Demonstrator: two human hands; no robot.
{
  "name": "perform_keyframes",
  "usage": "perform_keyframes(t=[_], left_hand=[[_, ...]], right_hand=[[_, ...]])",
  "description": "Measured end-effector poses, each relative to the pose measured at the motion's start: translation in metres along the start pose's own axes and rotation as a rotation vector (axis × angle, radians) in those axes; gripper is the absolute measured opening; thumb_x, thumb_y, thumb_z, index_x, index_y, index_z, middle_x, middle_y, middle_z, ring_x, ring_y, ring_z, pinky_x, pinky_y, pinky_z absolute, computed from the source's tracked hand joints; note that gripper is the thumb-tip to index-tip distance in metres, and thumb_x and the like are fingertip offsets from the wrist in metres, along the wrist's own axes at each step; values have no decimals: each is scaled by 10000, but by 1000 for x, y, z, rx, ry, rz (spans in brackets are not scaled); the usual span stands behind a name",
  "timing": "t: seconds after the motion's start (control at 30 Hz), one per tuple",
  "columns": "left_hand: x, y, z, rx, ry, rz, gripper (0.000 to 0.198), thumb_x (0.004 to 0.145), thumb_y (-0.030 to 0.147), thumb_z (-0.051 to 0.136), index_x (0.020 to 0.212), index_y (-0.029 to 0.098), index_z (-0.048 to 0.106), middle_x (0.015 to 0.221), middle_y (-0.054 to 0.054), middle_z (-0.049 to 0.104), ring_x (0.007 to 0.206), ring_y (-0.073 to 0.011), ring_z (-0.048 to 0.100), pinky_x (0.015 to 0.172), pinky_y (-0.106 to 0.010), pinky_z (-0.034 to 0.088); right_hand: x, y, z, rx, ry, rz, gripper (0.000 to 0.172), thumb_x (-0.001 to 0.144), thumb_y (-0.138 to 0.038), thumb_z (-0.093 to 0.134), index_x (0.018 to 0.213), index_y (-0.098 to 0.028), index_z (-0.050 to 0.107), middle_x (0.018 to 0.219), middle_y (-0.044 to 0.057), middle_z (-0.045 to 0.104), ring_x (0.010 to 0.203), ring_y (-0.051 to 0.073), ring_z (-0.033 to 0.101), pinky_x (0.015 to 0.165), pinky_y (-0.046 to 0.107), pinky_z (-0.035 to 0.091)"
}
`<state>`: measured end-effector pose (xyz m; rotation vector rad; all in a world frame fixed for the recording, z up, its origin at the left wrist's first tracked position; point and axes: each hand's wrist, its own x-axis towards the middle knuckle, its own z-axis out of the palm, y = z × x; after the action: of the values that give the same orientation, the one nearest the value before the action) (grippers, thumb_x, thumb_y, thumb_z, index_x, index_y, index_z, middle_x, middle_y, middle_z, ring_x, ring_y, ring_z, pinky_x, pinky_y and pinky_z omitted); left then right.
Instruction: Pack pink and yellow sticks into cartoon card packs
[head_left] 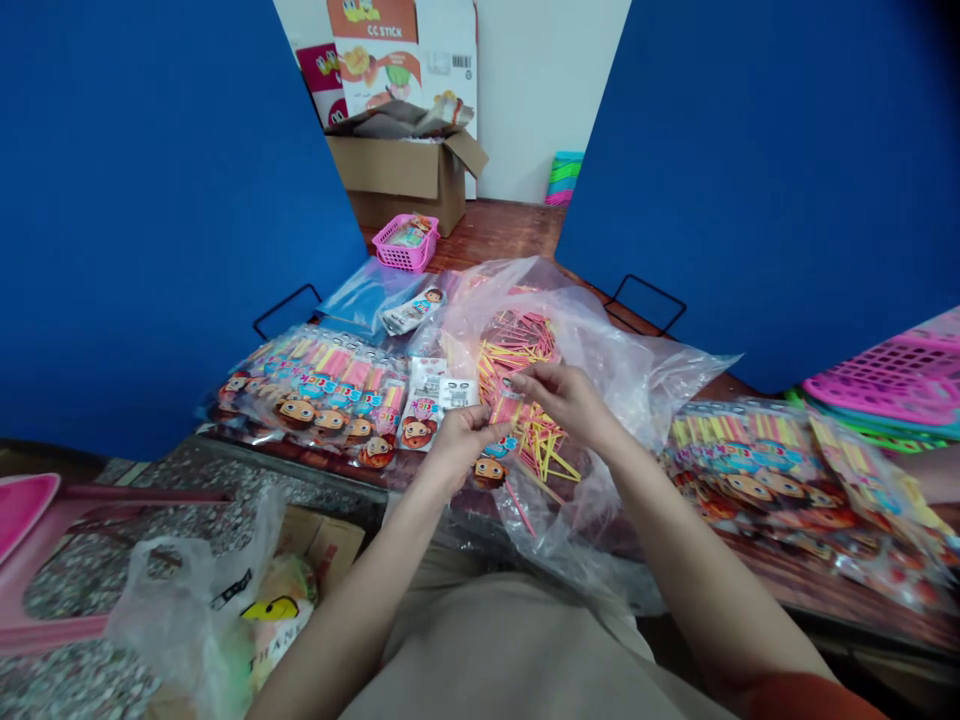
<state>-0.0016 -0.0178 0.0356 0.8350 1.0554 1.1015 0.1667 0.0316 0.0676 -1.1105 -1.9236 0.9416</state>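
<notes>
Between my hands is a small clear candy stick packet (491,470) with a cartoon face at its lower end and pink sticks inside. My left hand (466,440) is closed on its left side. With thumb and fingers together, my right hand (570,400) pinches at the packet's top end; the fingertips cover that spot. Loose pink and yellow candy sticks (551,450) lie under and behind the hands in a large clear plastic bag (592,310). Just left of my left hand are printed empty-looking packets (424,400).
Rows of filled packets (322,390) lie at left, and another pile (757,470) at right. Behind stand a pink basket (406,250) and an open cardboard box (397,170). Blue panels (150,200) flank the table. Pink and green baskets (892,380) and part of another person's arm (930,472) appear at right.
</notes>
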Motion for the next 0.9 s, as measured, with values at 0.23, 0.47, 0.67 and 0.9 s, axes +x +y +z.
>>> perform_keyframes(t=[0.23,0.47,0.67,0.9], left_hand=[[-4,1,-5,26,44,44,310,526,386,860,696,157,737,654,-20,673,601,-139,575,604,-261,437],[-14,64,-87,363,322,347,307,565,384,826,727,147,715,703,-37,694,645,-171,593,631,-284,467],[0,121,-177,1116,756,292,456,652,257,742,1088,141,670,719,-24,651,735,-217,620,710,-313,469],[7,113,-183,1589,834,237,453,774,278,653,1210,158,632,1119,-179,620,1095,-360,553,945,-454,428]], right_hand=[[-7,0,15,325,35,46,426,767,-508,728,1036,-205,597,623,-38,559,551,125,494,510,258,364],[-15,18,15,345,-2,134,399,773,-514,715,1000,-201,616,716,20,642,636,163,591,579,287,466],[-12,28,24,138,-120,81,351,853,-508,609,983,-183,625,668,1,607,594,146,548,552,267,413],[19,32,49,-264,-167,-35,215,900,-356,573,953,-174,674,875,63,710,731,183,638,684,292,447]])
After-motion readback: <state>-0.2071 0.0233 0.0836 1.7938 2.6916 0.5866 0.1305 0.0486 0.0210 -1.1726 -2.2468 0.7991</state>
